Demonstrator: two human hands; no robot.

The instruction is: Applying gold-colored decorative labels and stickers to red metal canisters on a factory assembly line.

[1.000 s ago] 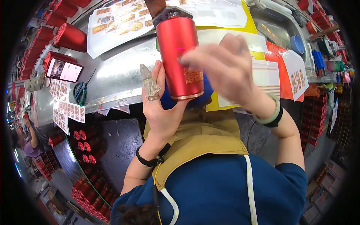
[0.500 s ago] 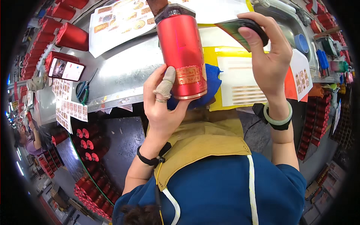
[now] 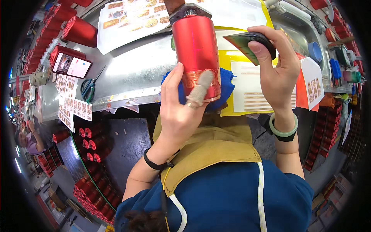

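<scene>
A shiny red cylindrical bottle (image 3: 196,44) lies with its base toward me, its neck end against a dark metal holder (image 3: 190,11). Gold decal bands (image 3: 189,79) show near its base. My left hand (image 3: 179,110) is closed about the base end, and a finger in a pale cloth cover presses over the decal. The other fingers rest along the bottle's left side. Blue cloth (image 3: 228,87) shows beneath the bottle. Off to the right, my right hand (image 3: 280,65) pinches a dark scraper (image 3: 251,44) with a flat tapering blade, held above the bench and apart from the bottle.
Decal sheets (image 3: 135,21) lie on the metal bench (image 3: 131,63). At left are scissors (image 3: 89,87), a phone (image 3: 72,65) and red bottles (image 3: 80,31). A yellow-edged folder (image 3: 228,104) and blue cup (image 3: 313,50) are at right. Several red bottles (image 3: 91,145) stand below; another person (image 3: 33,141) is far left.
My covered finger has swung rightward across the decal, while the other left fingers have come up along the bottle's side. The scraper stays raised in my right hand. The view has shifted slightly.
</scene>
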